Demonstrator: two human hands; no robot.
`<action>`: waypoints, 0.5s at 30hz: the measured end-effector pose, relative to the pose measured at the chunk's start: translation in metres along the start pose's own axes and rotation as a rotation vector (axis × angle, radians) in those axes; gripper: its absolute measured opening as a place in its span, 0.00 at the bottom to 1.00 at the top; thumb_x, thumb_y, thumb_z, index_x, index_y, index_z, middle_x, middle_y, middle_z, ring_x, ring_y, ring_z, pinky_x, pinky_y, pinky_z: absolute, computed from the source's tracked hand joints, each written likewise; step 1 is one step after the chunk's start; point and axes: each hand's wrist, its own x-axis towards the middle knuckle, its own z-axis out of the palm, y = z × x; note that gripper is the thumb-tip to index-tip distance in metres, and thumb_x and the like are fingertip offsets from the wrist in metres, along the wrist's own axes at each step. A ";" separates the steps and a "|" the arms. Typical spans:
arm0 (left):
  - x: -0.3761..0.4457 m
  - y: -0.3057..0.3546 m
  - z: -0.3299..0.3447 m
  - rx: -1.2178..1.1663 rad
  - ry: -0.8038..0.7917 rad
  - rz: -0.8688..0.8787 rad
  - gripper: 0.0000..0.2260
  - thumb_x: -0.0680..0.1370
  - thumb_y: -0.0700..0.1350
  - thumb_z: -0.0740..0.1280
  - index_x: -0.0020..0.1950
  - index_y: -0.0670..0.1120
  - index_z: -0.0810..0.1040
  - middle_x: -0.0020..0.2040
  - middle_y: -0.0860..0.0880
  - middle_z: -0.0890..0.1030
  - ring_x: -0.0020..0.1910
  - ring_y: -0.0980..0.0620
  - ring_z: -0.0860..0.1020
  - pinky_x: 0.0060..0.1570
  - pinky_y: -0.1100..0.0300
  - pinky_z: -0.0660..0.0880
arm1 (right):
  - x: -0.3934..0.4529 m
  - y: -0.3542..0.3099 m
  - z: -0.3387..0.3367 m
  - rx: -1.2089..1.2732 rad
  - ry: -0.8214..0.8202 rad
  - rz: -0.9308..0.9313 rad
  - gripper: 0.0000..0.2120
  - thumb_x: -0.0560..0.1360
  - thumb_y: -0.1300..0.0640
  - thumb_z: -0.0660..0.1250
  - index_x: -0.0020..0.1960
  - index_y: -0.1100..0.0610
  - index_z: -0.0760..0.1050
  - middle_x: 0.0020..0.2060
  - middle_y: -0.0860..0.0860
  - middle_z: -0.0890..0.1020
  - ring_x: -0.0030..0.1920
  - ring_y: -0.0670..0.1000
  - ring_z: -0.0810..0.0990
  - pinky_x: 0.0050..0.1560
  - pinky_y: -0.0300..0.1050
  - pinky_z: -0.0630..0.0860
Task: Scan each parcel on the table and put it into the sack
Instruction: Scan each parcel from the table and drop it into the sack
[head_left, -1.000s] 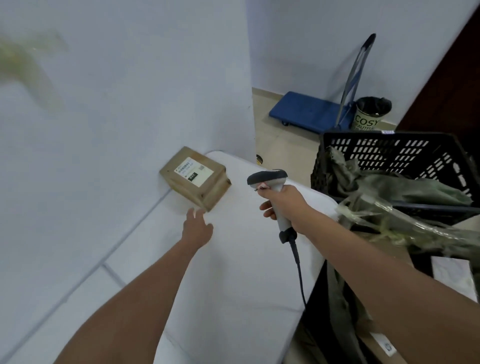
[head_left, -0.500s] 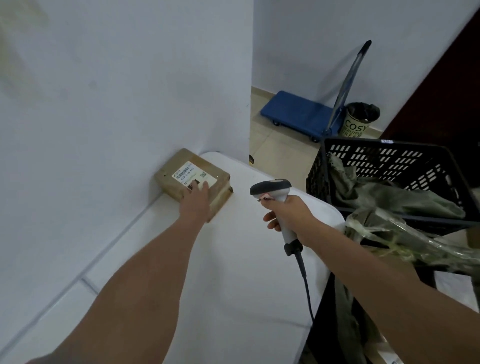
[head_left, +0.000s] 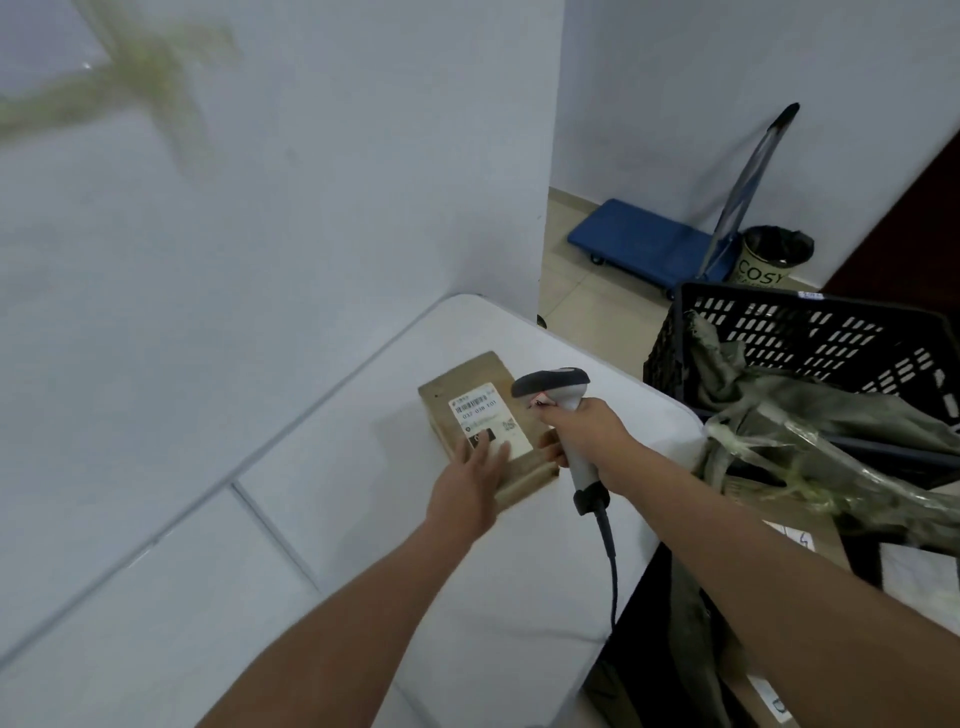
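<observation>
A brown cardboard parcel (head_left: 467, 384) with a white barcode label lies on the white table (head_left: 322, 509), label up. My left hand (head_left: 467, 488) rests flat on its near end, fingers straight and spread over the label's lower part. My right hand (head_left: 587, 436) grips the handle of a grey barcode scanner (head_left: 553, 387), whose dark head hangs just right of the label with a red glow under it. The green sack (head_left: 810, 415) is draped in and over a black crate at the right.
The black plastic crate (head_left: 810, 332) stands right of the table. The scanner cable (head_left: 608, 551) hangs over the table's right edge. More cardboard boxes (head_left: 789, 540) lie below the sack. A white wall borders the table on the left. A blue trolley (head_left: 644, 244) and a bin (head_left: 769, 257) stand farther back.
My left hand reached the parcel at the wall and slid it nearer and to the right, turning it. The scanner head now sits right beside the label.
</observation>
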 end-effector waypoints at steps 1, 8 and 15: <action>-0.012 0.006 0.003 -0.004 -0.001 0.005 0.34 0.77 0.45 0.65 0.80 0.52 0.53 0.81 0.48 0.51 0.79 0.42 0.50 0.60 0.50 0.75 | -0.006 0.001 0.000 -0.011 -0.016 -0.010 0.15 0.74 0.50 0.72 0.45 0.62 0.78 0.29 0.55 0.83 0.30 0.54 0.79 0.37 0.45 0.77; -0.059 0.036 0.007 0.059 -0.043 0.065 0.29 0.82 0.54 0.59 0.80 0.52 0.52 0.80 0.46 0.53 0.79 0.43 0.51 0.69 0.49 0.70 | -0.049 0.001 -0.005 -0.122 -0.064 -0.047 0.17 0.74 0.50 0.71 0.48 0.65 0.77 0.28 0.57 0.83 0.27 0.52 0.81 0.32 0.41 0.78; -0.085 0.052 0.009 0.070 -0.074 0.074 0.28 0.81 0.56 0.62 0.79 0.53 0.57 0.79 0.47 0.61 0.75 0.45 0.63 0.61 0.47 0.76 | -0.077 0.004 -0.007 -0.227 -0.153 -0.023 0.13 0.75 0.54 0.70 0.44 0.64 0.74 0.28 0.59 0.81 0.26 0.53 0.80 0.31 0.41 0.78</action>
